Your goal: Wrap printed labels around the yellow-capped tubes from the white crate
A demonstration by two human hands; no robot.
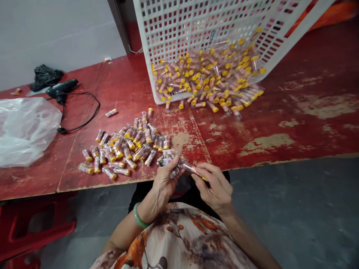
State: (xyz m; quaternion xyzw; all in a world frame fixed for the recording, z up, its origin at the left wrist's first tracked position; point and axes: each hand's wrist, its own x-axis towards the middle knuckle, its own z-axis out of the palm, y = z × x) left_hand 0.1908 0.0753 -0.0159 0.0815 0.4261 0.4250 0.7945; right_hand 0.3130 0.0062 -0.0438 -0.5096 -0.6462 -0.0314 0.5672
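My left hand [165, 179], with a green bangle at its wrist, pinches printed plastic sleeves [170, 156] near the table's front edge. In my right hand [214, 185] is a clear tube with a yellow cap [193, 170], its far end touching the sleeves at my left fingers. Beyond and left of my hands lies a pile of labelled tubes with yellow caps [126, 145]. Farther back, many tubes with pink contents [207, 78] spill out of a white plastic basket [151, 74] lying on its side.
The red table [224, 134] has worn patches. At the left are a clear plastic bag [25, 130], a black corded tool [61, 89] and a crumpled black bag [46, 76]. A red stool [36, 224] stands below the table's left front edge.
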